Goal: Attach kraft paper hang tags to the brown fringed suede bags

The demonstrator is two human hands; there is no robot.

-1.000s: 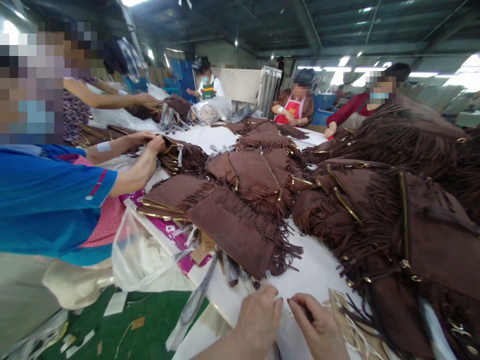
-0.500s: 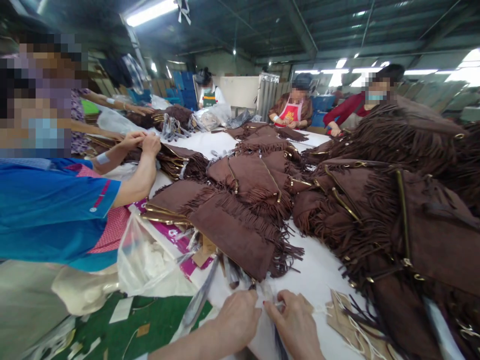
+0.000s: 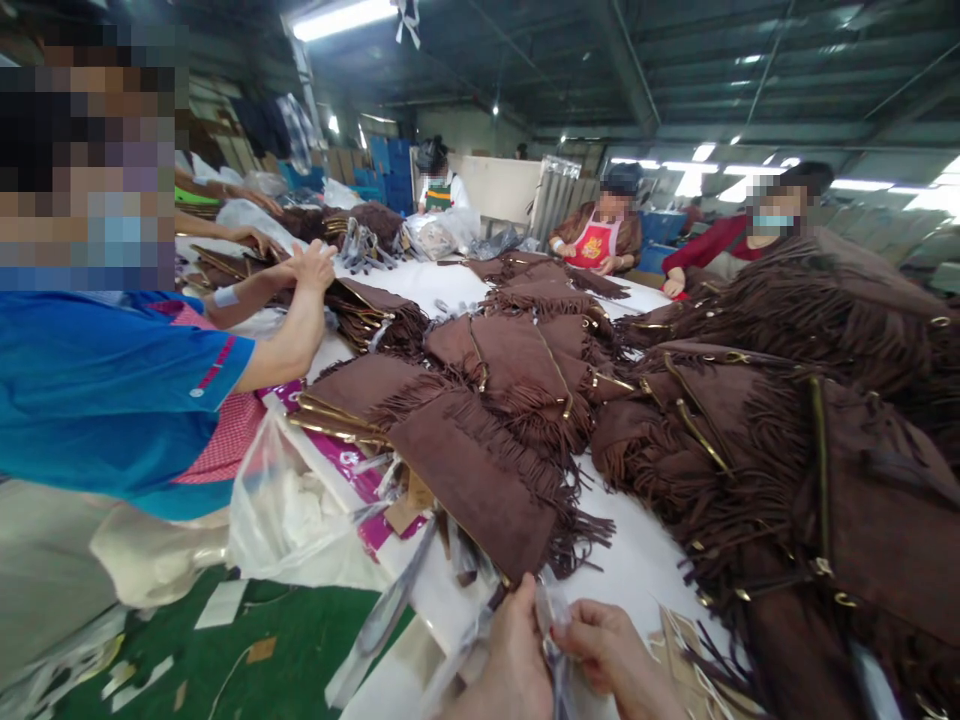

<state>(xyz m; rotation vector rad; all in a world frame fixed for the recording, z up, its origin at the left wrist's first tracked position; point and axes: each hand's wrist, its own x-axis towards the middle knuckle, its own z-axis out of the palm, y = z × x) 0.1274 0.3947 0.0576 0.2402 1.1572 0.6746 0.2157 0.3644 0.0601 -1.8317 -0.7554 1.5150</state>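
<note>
At the table's near edge, my left hand (image 3: 516, 648) is closed around a dark strap wrapped in clear plastic (image 3: 553, 625). My right hand (image 3: 604, 645) pinches the same wrapped strap from the right, thumb and fingers together. Just beyond my fingers lies a brown fringed suede bag (image 3: 480, 475), on top of another bag with gold zips. More plastic-wrapped straps (image 3: 401, 590) hang off the table edge to the left of my hands. A brown card tag (image 3: 410, 503) sticks out from beside the bag.
Brown fringed bags (image 3: 885, 500) are heaped along the right. Card tags with white strings (image 3: 679, 650) lie right of my hands. A co-worker in a blue shirt (image 3: 112, 390) stands at the left, by a clear plastic bag (image 3: 300, 510). Several others work around the white table (image 3: 630, 530).
My left hand has turned so its thumb points up along the strap, and my right hand has turned and drawn slightly nearer me. The co-worker's hands at the left have shifted slightly.
</note>
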